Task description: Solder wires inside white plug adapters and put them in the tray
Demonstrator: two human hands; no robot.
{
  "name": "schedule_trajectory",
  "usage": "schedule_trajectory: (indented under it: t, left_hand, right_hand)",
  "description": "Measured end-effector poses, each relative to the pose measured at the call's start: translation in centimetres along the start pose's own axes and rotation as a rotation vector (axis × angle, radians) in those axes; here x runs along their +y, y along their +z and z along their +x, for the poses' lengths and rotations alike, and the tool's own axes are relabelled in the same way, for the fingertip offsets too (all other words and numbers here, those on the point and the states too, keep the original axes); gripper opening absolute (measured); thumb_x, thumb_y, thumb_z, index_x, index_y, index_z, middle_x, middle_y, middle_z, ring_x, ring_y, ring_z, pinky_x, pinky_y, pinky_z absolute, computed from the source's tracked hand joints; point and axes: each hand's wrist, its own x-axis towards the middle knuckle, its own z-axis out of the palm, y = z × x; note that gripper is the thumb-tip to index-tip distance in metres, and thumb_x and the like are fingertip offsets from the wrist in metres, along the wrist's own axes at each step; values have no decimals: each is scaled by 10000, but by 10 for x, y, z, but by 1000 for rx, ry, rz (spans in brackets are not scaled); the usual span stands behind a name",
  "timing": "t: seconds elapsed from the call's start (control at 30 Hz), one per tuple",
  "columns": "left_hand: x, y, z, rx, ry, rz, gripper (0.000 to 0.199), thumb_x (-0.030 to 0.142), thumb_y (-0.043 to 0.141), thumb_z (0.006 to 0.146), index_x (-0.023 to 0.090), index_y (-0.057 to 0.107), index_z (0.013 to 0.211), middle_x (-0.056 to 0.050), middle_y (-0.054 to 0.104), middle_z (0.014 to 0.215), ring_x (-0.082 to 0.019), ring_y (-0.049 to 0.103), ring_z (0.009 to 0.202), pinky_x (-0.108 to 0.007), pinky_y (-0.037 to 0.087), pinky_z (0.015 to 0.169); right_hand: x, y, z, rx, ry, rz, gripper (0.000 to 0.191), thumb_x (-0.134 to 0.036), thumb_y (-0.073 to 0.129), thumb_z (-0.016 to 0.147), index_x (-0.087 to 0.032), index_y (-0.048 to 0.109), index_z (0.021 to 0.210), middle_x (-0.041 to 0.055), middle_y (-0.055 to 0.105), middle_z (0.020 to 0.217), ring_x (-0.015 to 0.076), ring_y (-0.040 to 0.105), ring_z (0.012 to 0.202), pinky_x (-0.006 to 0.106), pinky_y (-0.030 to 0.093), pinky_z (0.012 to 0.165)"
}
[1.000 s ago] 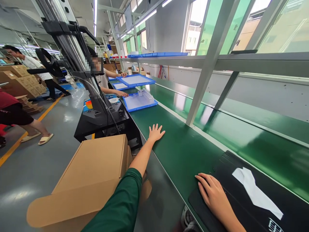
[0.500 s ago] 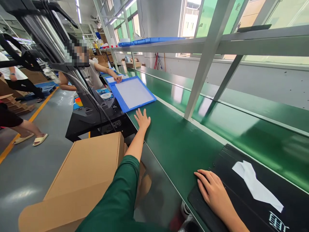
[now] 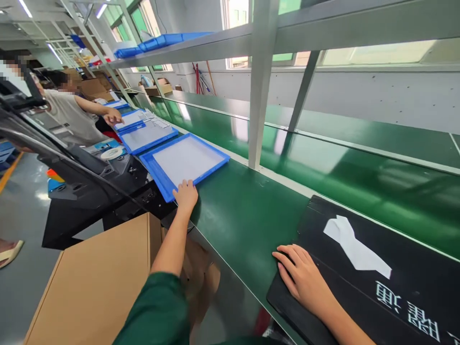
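Observation:
My left hand (image 3: 186,196) is at the near rim of a shallow blue tray (image 3: 163,184), its fingers hooked over the edge. A white sheet (image 3: 189,158) lines the tray, which lies on the green work surface (image 3: 230,215). My right hand (image 3: 300,273) lies flat, fingers stretched out, on a black mat (image 3: 330,254) with white lettering. A crumpled strip of white paper (image 3: 355,244) lies on that mat, beyond the hand.
Farther along the bench are more blue trays (image 3: 149,139), one with small white pieces. A co-worker's hand (image 3: 112,116) hovers there. A cardboard box (image 3: 97,278) and a black machine stand (image 3: 118,172) flank the bench at left. A metal post (image 3: 264,96) rises behind.
My left hand has gone from open above the bench to the blue tray's rim. The co-worker's hand has left this tray. My view has turned; the right hand stays on the mat.

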Motion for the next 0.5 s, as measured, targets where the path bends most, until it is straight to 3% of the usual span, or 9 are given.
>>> schedule_trajectory:
  t: [0.13, 0.27, 0.4, 0.5]
  left_hand:
    - [15, -13, -106, -4, 199, 40, 455, 196, 296, 986, 153, 530, 1374, -148, 542, 1395, -289, 567, 1166, -404, 522, 901]
    - [35, -31, -192, -60, 474, 3, 452, 280, 401, 973, 204, 545, 1395, -139, 576, 1349, -304, 568, 1129, -413, 520, 916]
    - [59, -36, -243, -124, 619, -113, 493, 353, 447, 960, 215, 511, 1428, -146, 509, 1429, -335, 521, 1206, -452, 520, 913]
    - [78, -35, -265, -176, 660, -161, 510, 372, 411, 971, 245, 457, 1463, -119, 471, 1476, -341, 488, 1263, -490, 514, 917]
  right_hand:
    - [-2, 0, 3, -5, 45, 44, 208, -146, 464, 946, -168, 618, 1085, 93, 653, 1060, 219, 592, 986, 414, 476, 948]
    - [-3, 3, 8, 56, 53, 138, 222, -172, 441, 960, -166, 615, 1098, 96, 680, 1035, 210, 610, 931, 391, 495, 897]
    - [0, -8, 16, 66, 139, 169, 211, -176, 448, 949, -170, 620, 1072, 85, 701, 1049, 211, 627, 952, 375, 477, 897]
    - [19, -41, 12, 49, 187, 122, 228, -197, 448, 946, -178, 611, 1105, 88, 689, 1072, 220, 616, 972, 376, 464, 887]
